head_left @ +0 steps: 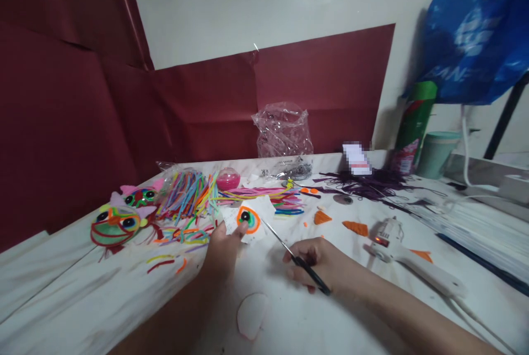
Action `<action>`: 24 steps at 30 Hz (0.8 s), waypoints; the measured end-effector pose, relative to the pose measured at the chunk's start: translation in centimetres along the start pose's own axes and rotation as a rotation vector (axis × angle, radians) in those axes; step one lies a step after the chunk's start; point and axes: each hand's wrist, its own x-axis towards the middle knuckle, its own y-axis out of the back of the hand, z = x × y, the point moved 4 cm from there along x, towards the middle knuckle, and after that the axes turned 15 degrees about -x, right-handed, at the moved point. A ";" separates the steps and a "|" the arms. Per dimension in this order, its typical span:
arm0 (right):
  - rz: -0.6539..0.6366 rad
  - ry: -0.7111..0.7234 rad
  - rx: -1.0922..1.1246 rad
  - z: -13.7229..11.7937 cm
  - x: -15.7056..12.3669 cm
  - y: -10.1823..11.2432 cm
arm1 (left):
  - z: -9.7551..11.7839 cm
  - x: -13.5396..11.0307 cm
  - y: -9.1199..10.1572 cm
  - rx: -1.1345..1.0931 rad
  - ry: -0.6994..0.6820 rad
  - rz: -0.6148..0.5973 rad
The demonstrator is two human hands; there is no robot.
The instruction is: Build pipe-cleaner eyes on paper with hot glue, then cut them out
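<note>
My left hand (223,247) pinches a white paper piece (260,209) that carries an orange, green and black eye shape (248,218), thumb on the eye. My right hand (318,264) is closed on thin black scissors (295,258), blades pointing up-left toward the paper, tips just beside it. A pale round cut-out (252,315) lies on the white table (82,300) between my forearms.
Two decorated ball faces (118,222) and a heap of coloured strips (190,192) lie at left. Orange scraps (355,227), a white glue gun (409,261), dark purple strands (372,181), a clear bag (283,132), a green can (413,123) and a teal cup (438,154) stand right and behind.
</note>
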 end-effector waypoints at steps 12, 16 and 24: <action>-0.040 0.062 0.062 0.3 0.0 0.1 | -1.9 -0.3 -0.6 -0.024 0.134 -0.225; -0.071 0.060 0.070 0.5 0.0 0.2 | -1.6 -0.3 -0.3 -0.049 0.153 -0.233; -0.145 0.145 0.160 0.0 -0.5 0.4 | -0.3 -1.2 -1.4 0.067 0.224 -0.454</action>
